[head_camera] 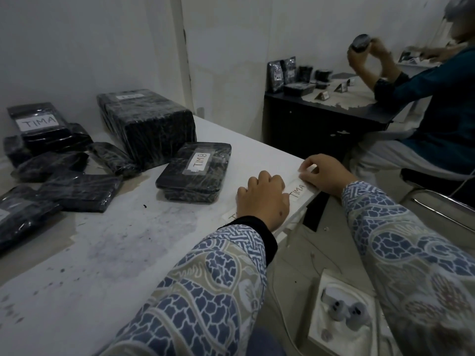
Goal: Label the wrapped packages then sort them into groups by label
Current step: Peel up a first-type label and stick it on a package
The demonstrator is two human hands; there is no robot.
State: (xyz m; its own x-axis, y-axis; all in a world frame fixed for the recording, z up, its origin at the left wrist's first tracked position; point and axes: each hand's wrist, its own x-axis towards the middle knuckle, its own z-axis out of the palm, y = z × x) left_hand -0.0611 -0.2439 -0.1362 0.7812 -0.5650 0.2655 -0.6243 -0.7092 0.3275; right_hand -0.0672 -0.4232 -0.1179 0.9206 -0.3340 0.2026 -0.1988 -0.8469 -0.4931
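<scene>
At table's near edge: left hand knuckles-down, pressing a strip of labels (one reads TIMA); right hand pinching its far end. At 10 o'clock, black wrapped packages, one marked TIMB, another TIMA.

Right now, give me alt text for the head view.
Both hands, left hand and right hand, press a paper label strip reading TIMA at the white table edge. Black wrapped packages lie beyond, one labelled TIMB, another TIMA.
</scene>
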